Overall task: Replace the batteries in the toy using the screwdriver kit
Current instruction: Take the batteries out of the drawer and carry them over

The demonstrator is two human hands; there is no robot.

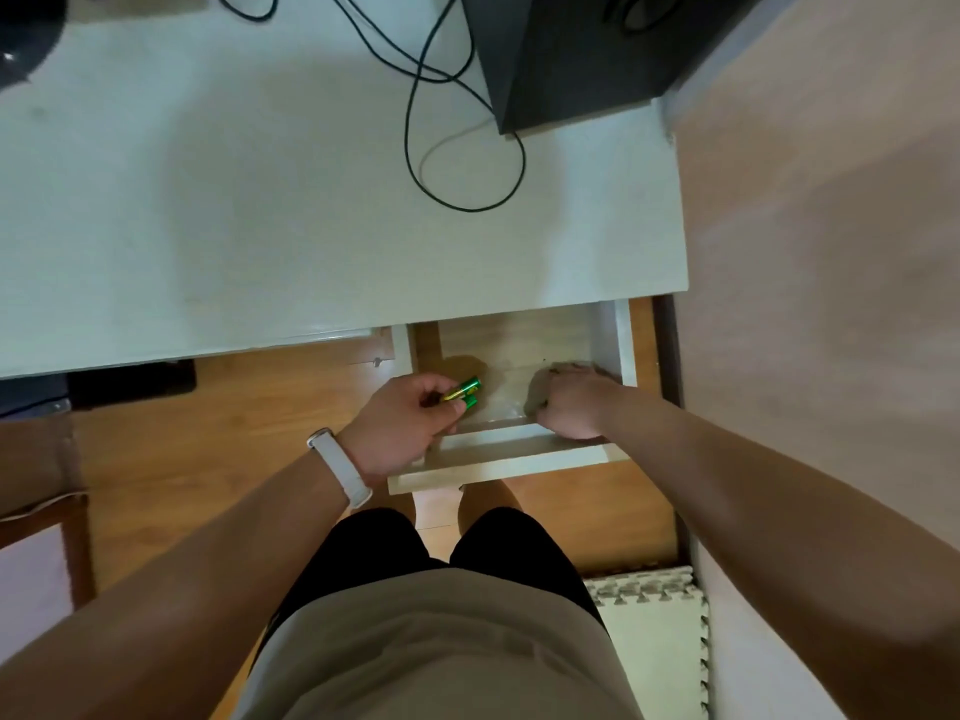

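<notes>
Well, my left hand (400,431) pinches two green-and-gold cylindrical batteries (464,391): light, rigid, slick, best gripped mid-barrel. Whether my right hand (569,407), inside the white drawer (498,455), grasps anything, I cannot tell.

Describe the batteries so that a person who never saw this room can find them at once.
Start at the white desk; under its front edge, near the right end, a drawer is pulled open. Over the drawer, the left hand, the one with a white wristband, holds two small batteries in its fingers. They are bright green with yellow, the only vivid colour there.
</notes>
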